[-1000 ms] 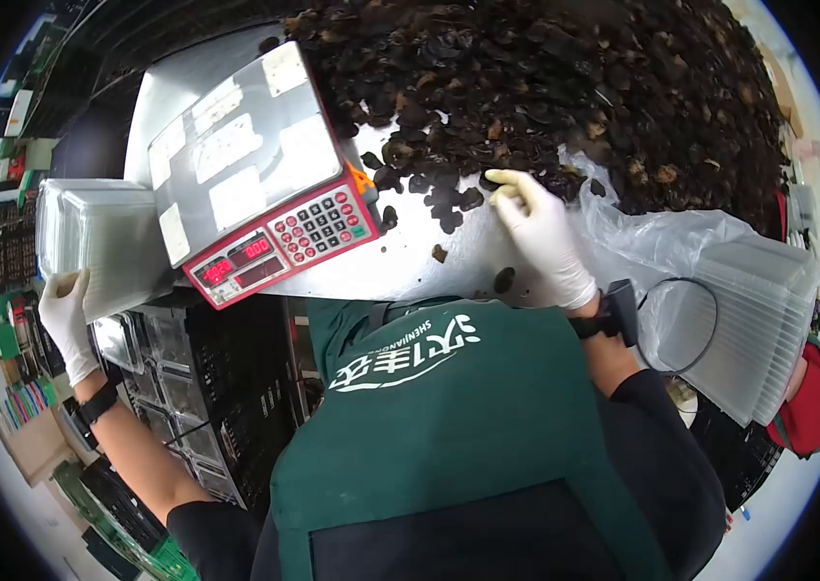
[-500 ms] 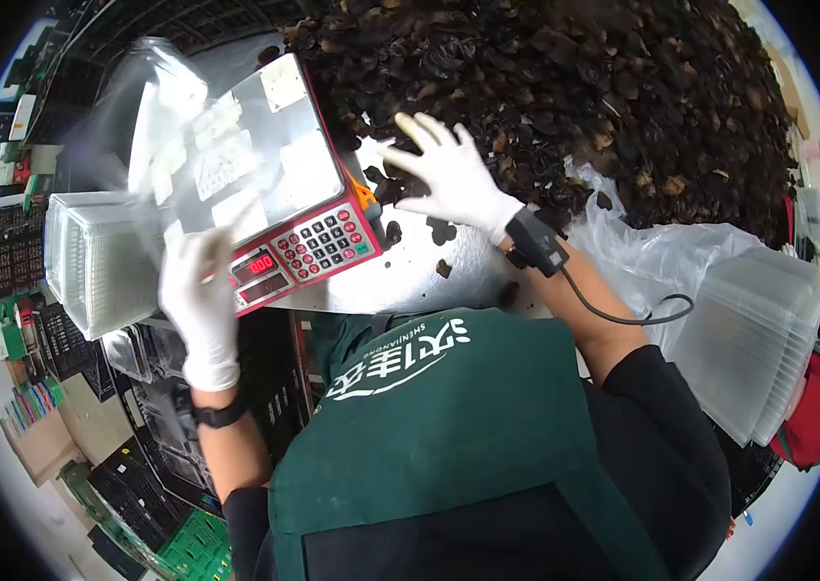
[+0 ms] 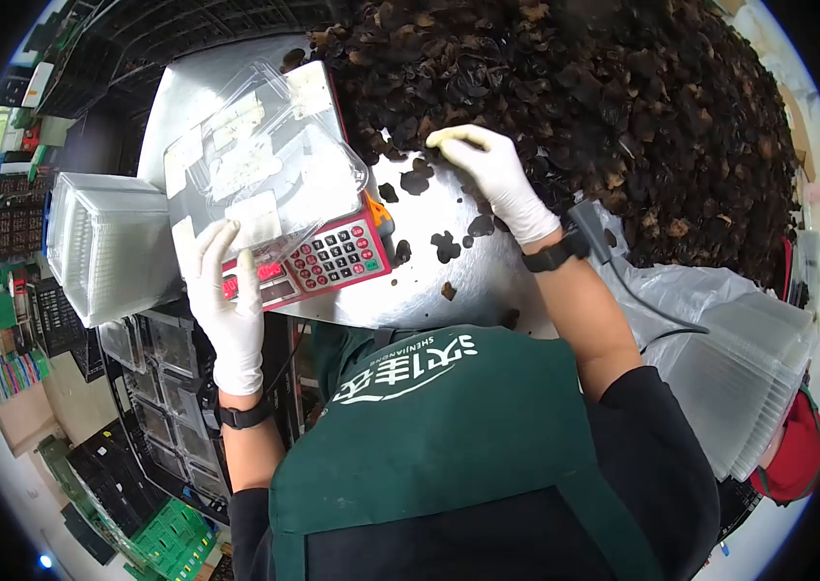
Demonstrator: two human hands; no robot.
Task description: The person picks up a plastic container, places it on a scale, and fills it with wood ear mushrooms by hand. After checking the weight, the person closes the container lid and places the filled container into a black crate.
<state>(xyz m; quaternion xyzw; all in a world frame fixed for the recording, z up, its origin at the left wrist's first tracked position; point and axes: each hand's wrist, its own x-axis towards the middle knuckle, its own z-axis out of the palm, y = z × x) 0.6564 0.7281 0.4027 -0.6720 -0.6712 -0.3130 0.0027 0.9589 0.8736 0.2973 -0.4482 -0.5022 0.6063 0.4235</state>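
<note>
Clear container (image 3: pixel 270 160) newly atop scale (image 3: pixel 328 261)

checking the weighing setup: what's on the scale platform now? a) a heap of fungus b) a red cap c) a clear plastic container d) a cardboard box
c: a clear plastic container sits on the scale, the left hand at its near edge; the dark fungus lies piled beside it.

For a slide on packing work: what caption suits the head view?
Gloved left hand touches a clear tray on the scale; right hand reaches into the dark fungus pile.
</note>
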